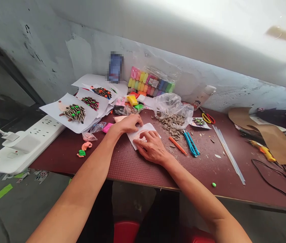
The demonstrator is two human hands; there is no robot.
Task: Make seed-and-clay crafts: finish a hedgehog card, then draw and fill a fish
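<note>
A small white paper card [151,127] lies on the table under both my hands, with peach-coloured modelling clay [143,134] pressed onto it in a rounded shape. My left hand [130,123] rests at the card's upper left edge, fingers bent and thumb apart. Across the lower part of the card, my right hand [152,147] is laid with its fingers stretched over the clay, hiding some of it. A heap of striped sunflower seeds [171,122] spills from a clear plastic bag [169,103] just beyond. Near my right hand are an orange pen [178,145] and a blue utility knife [191,143].
Cards with seed-covered hedgehogs [74,113] are stacked at left, beside a white power strip [31,143]. Coloured clay packs [150,82] lean on the wall. Scissors [208,118], clear glue sticks [229,153] and a corded yellow glue gun [263,151] lie at right.
</note>
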